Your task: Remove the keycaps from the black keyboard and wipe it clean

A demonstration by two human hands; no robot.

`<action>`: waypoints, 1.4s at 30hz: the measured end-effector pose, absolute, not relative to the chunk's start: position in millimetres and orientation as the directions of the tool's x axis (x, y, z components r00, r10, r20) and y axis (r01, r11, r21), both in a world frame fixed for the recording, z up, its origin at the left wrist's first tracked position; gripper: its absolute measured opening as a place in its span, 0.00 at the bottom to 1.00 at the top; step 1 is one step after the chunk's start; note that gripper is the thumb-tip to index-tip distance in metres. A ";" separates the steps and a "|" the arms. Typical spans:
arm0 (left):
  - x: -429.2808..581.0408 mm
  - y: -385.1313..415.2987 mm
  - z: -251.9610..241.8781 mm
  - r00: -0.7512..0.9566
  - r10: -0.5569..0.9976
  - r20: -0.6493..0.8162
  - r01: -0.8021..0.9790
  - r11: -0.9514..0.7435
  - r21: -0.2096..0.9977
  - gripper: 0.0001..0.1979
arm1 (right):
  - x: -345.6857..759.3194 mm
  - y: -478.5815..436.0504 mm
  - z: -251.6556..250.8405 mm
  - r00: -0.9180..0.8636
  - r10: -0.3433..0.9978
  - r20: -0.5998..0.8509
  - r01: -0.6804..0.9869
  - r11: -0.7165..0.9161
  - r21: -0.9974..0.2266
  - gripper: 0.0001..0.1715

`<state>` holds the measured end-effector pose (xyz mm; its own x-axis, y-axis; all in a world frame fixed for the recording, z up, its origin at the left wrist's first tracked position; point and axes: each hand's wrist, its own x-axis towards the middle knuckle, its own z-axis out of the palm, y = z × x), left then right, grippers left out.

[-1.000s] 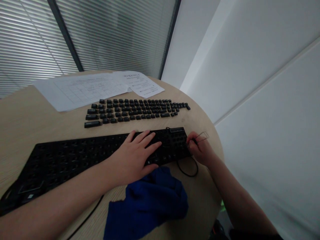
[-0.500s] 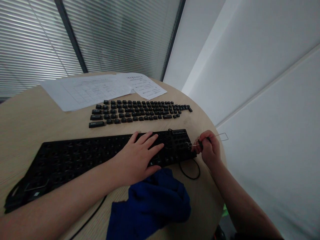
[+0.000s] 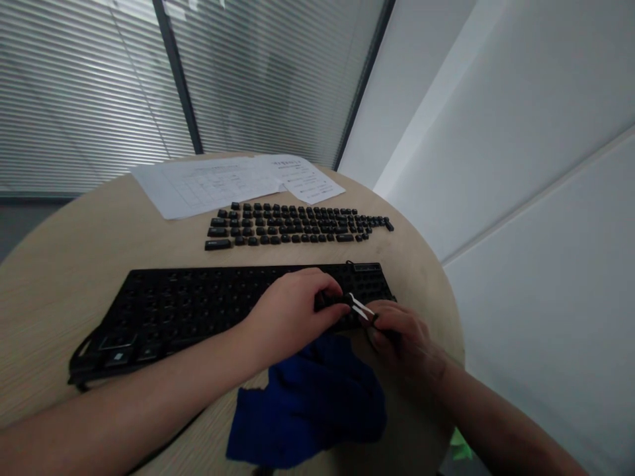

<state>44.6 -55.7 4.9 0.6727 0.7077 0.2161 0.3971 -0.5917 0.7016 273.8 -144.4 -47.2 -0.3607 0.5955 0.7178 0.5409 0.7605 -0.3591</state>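
Observation:
A black keyboard base (image 3: pixel 198 307) with its keycaps taken off lies across the round wooden table (image 3: pixel 89 264). My left hand (image 3: pixel 292 311) rests curled on its right part, fingertips pinching a small dark piece at the tip of a wire keycap puller (image 3: pixel 361 309). My right hand (image 3: pixel 399 337) is closed round the puller's handle, just in front of the keyboard's right end. The removed black keycaps (image 3: pixel 297 223) are laid out in rows farther back. A crumpled blue cloth (image 3: pixel 312 403) lies at the near edge, below both hands.
Printed paper sheets (image 3: pixel 233 182) lie at the far side of the table. Window blinds (image 3: pixel 149 79) fill the background on the left and a white wall (image 3: pixel 520 132) stands to the right. The table's right edge falls off close to my right hand.
My right hand has come in from the keyboard's right end to in front of it, bringing the puller. My left hand went from lying flat to pinching at the puller's tip. The view shifted left.

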 end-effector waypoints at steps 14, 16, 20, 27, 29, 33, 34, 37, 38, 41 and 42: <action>47.6 -53.7 -1.3 0.669 0.727 0.155 0.417 -0.540 0.731 0.08 | 262.5 -140.7 -41.8 -0.540 0.416 0.732 0.500 0.858 -0.119 0.09; 47.8 -53.7 0.0 0.662 0.738 0.134 0.432 -0.521 0.736 0.07 | 263.1 -140.7 -43.0 -0.543 0.444 0.712 0.514 0.847 -0.136 0.08; 46.2 -51.8 4.1 0.639 0.762 0.109 0.443 -0.480 0.758 0.07 | 268.2 -137.7 -45.7 -0.502 0.466 0.729 0.538 0.828 -0.158 0.07; 41.0 -45.2 5.6 0.641 0.762 0.093 0.396 -0.433 0.810 0.09 | 275.7 -135.4 -39.0 -0.354 0.554 0.754 0.704 0.689 -0.176 0.06; 41.3 -46.0 4.4 0.660 0.744 0.106 0.391 -0.460 0.797 0.08 | 276.2 -137.3 -35.5 -0.362 0.568 0.739 0.721 0.674 -0.164 0.04; 42.5 -48.5 2.7 0.688 0.711 0.147 0.385 -0.529 0.756 0.05 | 278.7 -139.6 -33.1 -0.356 0.558 0.749 0.789 0.610 -0.079 0.07; 42.6 -48.6 2.5 0.693 0.705 0.151 0.383 -0.538 0.751 0.05 | 279.5 -139.4 -33.6 -0.342 0.553 0.760 0.809 0.584 -0.060 0.08; 42.9 -47.6 1.8 0.706 0.694 0.142 0.376 -0.538 0.755 0.05 | 281.1 -137.5 -36.6 -0.326 0.553 0.767 0.825 0.562 -0.054 0.11; 42.9 -47.0 1.4 0.708 0.692 0.140 0.373 -0.535 0.758 0.05 | 281.0 -136.8 -37.9 -0.338 0.561 0.756 0.818 0.572 -0.059 0.13; 43.2 -45.2 -0.1 0.717 0.684 0.136 0.359 -0.530 0.768 0.05 | 278.9 -135.8 -41.9 -0.379 0.579 0.722 0.811 0.583 -0.042 0.15; 43.2 -44.8 -0.6 0.721 0.680 0.136 0.355 -0.530 0.770 0.05 | 277.8 -136.0 -43.2 -0.385 0.581 0.717 0.819 0.574 -0.026 0.15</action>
